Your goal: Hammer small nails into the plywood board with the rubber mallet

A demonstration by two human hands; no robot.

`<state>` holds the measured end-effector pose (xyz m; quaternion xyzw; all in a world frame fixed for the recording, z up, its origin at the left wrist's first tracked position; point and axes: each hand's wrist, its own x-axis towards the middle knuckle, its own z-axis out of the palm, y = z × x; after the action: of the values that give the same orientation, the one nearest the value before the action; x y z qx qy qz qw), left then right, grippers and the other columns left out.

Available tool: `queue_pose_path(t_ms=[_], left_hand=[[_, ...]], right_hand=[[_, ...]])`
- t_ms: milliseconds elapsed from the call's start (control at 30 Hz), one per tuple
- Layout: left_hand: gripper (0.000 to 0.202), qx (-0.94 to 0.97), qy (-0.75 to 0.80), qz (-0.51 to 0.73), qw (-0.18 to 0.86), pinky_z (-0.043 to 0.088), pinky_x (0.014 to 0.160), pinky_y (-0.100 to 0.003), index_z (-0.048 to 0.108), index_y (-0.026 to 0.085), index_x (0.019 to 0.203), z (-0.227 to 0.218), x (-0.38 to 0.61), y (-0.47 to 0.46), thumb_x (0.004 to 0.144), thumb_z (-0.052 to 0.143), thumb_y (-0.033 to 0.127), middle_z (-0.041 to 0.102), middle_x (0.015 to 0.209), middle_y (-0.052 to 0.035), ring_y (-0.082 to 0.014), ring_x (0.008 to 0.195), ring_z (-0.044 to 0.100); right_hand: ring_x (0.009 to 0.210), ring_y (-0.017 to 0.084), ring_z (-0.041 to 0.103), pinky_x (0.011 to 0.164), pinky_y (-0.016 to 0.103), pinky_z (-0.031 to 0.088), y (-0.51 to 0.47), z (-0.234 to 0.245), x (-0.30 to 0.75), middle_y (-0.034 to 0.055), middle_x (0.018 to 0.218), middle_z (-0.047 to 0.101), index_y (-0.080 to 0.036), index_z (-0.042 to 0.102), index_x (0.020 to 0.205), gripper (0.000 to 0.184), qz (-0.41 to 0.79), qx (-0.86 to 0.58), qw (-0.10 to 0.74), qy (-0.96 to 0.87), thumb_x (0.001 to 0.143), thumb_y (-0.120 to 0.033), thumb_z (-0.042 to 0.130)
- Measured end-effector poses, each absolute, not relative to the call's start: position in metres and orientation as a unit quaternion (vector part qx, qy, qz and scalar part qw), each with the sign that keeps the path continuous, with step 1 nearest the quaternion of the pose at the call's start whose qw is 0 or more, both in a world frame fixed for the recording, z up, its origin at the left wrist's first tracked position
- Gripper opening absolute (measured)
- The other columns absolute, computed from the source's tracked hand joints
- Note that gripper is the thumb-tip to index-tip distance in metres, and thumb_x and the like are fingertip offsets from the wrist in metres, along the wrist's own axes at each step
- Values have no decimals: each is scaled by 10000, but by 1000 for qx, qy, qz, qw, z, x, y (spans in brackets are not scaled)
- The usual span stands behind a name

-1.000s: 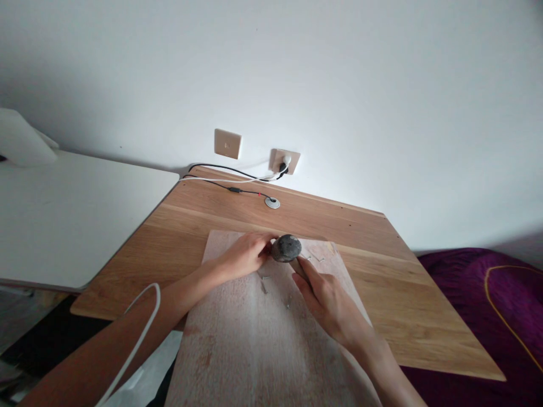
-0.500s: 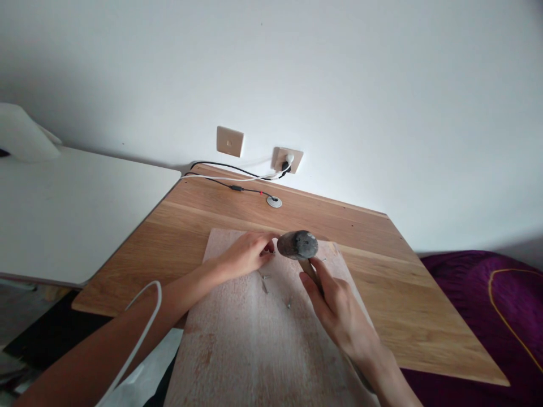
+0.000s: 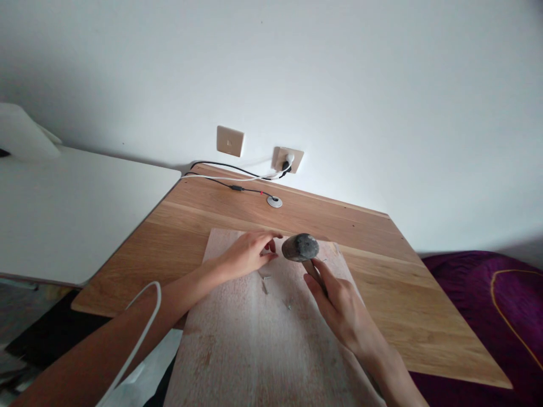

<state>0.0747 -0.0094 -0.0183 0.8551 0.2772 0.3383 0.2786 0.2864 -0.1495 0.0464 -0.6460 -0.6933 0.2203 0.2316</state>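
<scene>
A pale, worn wooden board (image 3: 250,345) lies on a wooden desk (image 3: 203,217), reaching towards me. My right hand (image 3: 339,308) is closed round the handle of a hammer with a dark grey head (image 3: 300,247), held just above the board's far end. My left hand (image 3: 248,254) rests on the board left of the hammer head, its fingertips pinched on a small nail that I can barely make out. Several loose nails (image 3: 265,281) lie on the board between my hands.
A white tabletop (image 3: 72,209) adjoins the desk on the left. Black and white cables (image 3: 231,180) run from a wall socket (image 3: 287,160) to a round desk grommet (image 3: 274,201). A white cord (image 3: 139,333) loops over my left forearm. Purple bedding (image 3: 479,305) lies to the right.
The hammer head has swung away from my left fingertips, to the right and slightly up, then come a little lower again. My left hand has stayed in place on the board.
</scene>
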Motion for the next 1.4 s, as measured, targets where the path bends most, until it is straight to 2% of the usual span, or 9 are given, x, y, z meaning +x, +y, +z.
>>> queue_pose_path(t_ms=[167,300,533,700,800,1033,1133,1233,1400], left_hand=[[346,849,273,341,297,564,861,-314,682,182,1201,-19,75,-8,873,717,76,779,927,-32,-188,873,736],[395,853,255,328,316,550,832,-300,676,194,1230,-18,75,-8,867,673,39,767,956,-30,-181,863,721],[573,865,246,326,291,520,980,-367,623,210,1298,-14,73,-9,768,789,68,709,1243,-88,-266,1148,664],[481,860,252,319,308,526,826,-300,666,205,1246,-14,76,-9,814,661,-6,746,997,-39,-205,913,698],[460,859,260,317,308,515,762,-275,679,201,1231,-14,76,-9,823,632,-6,741,921,-26,-185,828,695],[310,866,267,301,298,517,750,-276,724,185,1052,-11,74,-10,819,627,6,750,903,-45,-201,840,707],[369,866,276,300,288,523,780,-294,721,179,1096,-10,75,-10,799,615,-12,759,929,-59,-219,869,714],[421,864,273,301,297,524,778,-290,705,187,1171,-8,75,-10,806,620,-5,761,944,-53,-210,854,712],[378,866,271,295,300,523,786,-291,716,192,1143,-8,74,-10,825,623,11,764,950,-54,-215,874,714]], right_hand=[[640,252,700,575,329,488,-150,47,285,61,749,725,-182,591,1321,398,217,-642,231,-698,1064,-430,414],[573,223,660,559,314,474,-148,56,278,35,692,701,-180,606,1286,382,213,-635,244,-701,1064,-425,415],[704,236,720,625,299,461,-143,45,275,53,816,749,-194,566,1362,375,225,-611,203,-731,1082,-371,392],[653,225,705,611,297,461,-147,44,277,33,762,731,-197,569,1352,373,219,-628,219,-714,1086,-397,400],[643,230,708,588,302,470,-149,50,276,47,776,744,-193,577,1328,367,224,-631,228,-707,1075,-404,416],[611,232,705,563,307,471,-146,46,273,54,747,744,-179,583,1319,372,205,-634,236,-707,1074,-393,403],[678,242,734,587,304,468,-147,42,274,56,785,760,-191,583,1325,353,200,-630,210,-721,1079,-364,397],[640,228,715,576,296,460,-149,44,274,37,743,738,-184,565,1349,371,202,-634,221,-713,1080,-378,398],[610,224,697,562,297,451,-150,48,271,43,732,728,-164,564,1336,390,207,-640,229,-704,1075,-398,391]])
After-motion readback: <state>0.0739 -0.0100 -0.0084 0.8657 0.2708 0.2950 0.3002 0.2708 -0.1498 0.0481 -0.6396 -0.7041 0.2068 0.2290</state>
